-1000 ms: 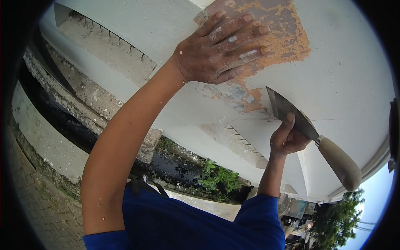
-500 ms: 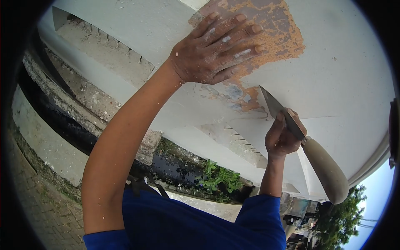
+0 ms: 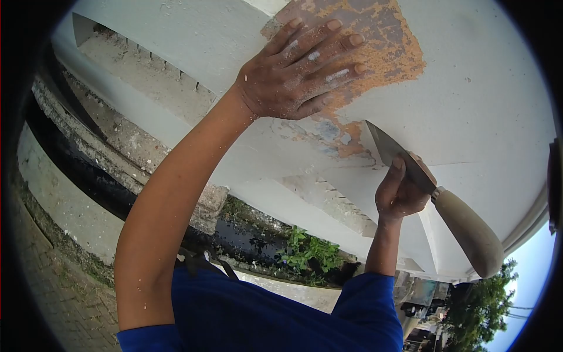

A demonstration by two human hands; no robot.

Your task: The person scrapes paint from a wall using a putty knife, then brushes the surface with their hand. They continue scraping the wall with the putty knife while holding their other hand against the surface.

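My left hand (image 3: 287, 76) lies spread with its fingers apart on the pale wall (image 3: 469, 111), over a rough brown and orange patch (image 3: 390, 50). White smudges mark several of its fingers. To the right and lower, my right hand (image 3: 403, 188) grips a trowel (image 3: 392, 146) by its metal blade, with the thumb on the blade's face. The pointed tip is directed up and left, beside the lower end of the bare patch. The trowel's pale handle slants down to the right, outside the hand. Some right fingers are hidden behind the blade.
Recessed slots (image 3: 146, 67) with short metal spikes run through the wall. Below lie a dark water channel (image 3: 246, 237), a rough concrete block (image 3: 208, 208), a leafy green plant (image 3: 311, 252) and paving (image 3: 58, 293). A tree (image 3: 481, 302) stands at the lower right.
The trowel's handle has swung slightly up and to the right, and my right hand has shifted a little to the right. My left hand appears very slightly further left.
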